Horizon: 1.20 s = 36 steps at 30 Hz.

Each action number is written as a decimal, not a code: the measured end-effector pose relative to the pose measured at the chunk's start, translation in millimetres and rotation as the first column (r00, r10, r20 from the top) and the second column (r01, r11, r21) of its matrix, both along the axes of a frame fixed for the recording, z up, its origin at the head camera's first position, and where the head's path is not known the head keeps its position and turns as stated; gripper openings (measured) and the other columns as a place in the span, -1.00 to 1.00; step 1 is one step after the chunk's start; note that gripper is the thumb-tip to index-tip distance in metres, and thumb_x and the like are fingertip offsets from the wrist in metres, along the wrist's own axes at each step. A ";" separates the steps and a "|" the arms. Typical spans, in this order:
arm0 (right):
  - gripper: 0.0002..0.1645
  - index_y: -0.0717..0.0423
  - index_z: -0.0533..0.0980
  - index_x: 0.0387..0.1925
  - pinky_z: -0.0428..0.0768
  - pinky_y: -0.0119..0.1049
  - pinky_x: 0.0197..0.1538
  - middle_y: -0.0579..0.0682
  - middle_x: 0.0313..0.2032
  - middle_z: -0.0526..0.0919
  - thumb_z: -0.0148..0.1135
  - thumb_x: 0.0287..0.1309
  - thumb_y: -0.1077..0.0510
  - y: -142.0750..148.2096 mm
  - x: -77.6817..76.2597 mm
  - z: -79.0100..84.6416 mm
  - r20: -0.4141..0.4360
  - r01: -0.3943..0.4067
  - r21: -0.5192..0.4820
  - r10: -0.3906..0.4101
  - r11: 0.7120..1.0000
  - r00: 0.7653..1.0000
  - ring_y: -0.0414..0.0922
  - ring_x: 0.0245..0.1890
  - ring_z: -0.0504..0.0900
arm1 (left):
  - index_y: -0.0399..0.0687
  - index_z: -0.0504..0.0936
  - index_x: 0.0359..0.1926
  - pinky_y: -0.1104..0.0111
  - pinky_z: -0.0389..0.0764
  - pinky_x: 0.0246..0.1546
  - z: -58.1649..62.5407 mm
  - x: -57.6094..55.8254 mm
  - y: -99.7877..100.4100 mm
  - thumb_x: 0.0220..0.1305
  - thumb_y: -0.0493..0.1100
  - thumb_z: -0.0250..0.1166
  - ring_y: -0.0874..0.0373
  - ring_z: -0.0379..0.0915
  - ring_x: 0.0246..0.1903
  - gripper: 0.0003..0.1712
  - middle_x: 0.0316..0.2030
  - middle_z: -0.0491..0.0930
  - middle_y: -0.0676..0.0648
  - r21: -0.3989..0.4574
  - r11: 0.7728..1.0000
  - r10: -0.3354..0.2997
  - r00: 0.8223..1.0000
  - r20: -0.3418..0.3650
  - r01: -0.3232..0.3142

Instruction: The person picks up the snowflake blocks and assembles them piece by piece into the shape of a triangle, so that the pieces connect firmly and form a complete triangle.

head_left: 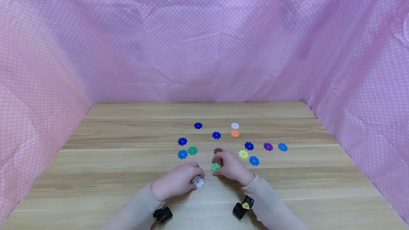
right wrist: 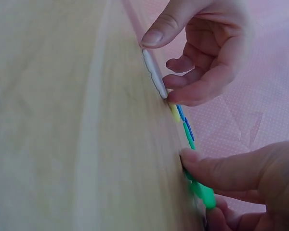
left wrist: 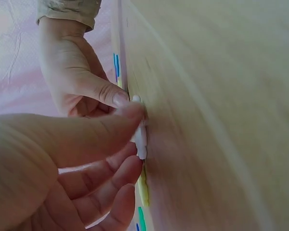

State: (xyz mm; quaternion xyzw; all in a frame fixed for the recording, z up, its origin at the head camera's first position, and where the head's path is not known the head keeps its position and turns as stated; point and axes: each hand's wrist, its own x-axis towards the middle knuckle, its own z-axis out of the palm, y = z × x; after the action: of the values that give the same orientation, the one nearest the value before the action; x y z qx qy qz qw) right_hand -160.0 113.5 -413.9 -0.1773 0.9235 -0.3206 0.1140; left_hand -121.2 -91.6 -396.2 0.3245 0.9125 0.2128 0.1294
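My left hand (head_left: 180,181) pinches a white notched disc (head_left: 198,181) between thumb and fingers, low over the front middle of the table. In the left wrist view the white disc (left wrist: 141,139) stands nearly edge-on. To the right, my right hand (head_left: 232,166) grips a bright green notched disc (head_left: 216,166) by its edges. The right wrist view shows the green disc (right wrist: 202,193) tilted between thumb and fingers. Just beyond the right fingertips lies a brown disc (head_left: 218,150), partly covered by that hand. A yellow disc (left wrist: 143,187) lies near the left hand, hidden in the head view.
Several flat discs lie scattered on the wooden table (head_left: 112,159): dark blue (head_left: 216,135), teal green (head_left: 192,150), light blue (head_left: 183,154), orange (head_left: 234,133), white (head_left: 235,126), yellow-green (head_left: 243,154) and purple (head_left: 268,146). Pink dotted cloth (head_left: 204,45) hangs around the table.
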 end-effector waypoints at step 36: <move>-0.71 0.30 0.51 -0.07 0.67 -0.27 -0.33 0.25 -0.43 0.65 0.19 0.23 0.19 -0.6 4.8 23.0 0.203 0.037 -0.468 0.067 0.883 0.977 -0.19 -0.49 0.61 | -0.16 0.71 -0.23 0.49 0.61 -0.37 12.1 -6.2 -9.7 0.17 -0.25 0.32 0.18 0.58 -0.39 -0.86 -0.33 0.70 -0.06 0.585 0.712 0.336 0.920 0.202 -0.388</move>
State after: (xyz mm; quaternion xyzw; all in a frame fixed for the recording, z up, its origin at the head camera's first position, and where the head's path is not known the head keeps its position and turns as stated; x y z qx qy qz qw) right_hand -155.2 112.9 -391.0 -0.1715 0.7996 -0.5503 0.1686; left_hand -127.4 -101.3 -384.1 0.1547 0.8326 0.5318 0.0094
